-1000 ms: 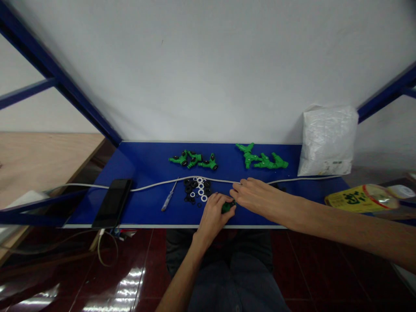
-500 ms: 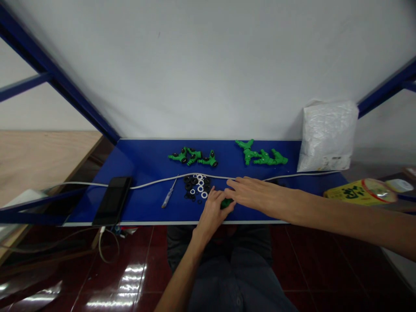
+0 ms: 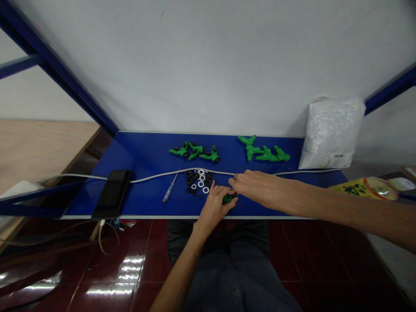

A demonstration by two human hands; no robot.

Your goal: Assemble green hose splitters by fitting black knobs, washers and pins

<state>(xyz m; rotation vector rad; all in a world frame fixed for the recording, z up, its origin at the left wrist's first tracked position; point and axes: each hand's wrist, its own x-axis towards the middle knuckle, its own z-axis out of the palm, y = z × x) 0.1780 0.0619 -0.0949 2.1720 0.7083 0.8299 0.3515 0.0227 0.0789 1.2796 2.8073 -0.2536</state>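
Near the front edge of the blue table, my left hand [image 3: 213,203] is closed around a small green hose fitting [image 3: 229,199], which its fingers partly cover. My right hand [image 3: 249,182] is at the far right side of that fitting, fingers bent and pressed together; whatever lies between its fingertips is hidden. Just left of my hands is a loose pile of black rubber rings [image 3: 190,181] and white washers [image 3: 206,190]. A screwdriver [image 3: 169,192] with a clear handle lies left of the pile.
Green Y-shaped fittings with black parts [image 3: 195,151] lie at the back; all-green ones [image 3: 264,154] lie farther right. A white cable [image 3: 156,177] crosses the blue table [image 3: 143,151]. A black phone [image 3: 112,194], a white plastic package [image 3: 333,134] and a yellow-labelled bottle [image 3: 360,187] flank them.
My right hand has shifted slightly right and up, off the fitting's top, so more green shows. My left hand stays around the fitting. The whole view has moved a little.
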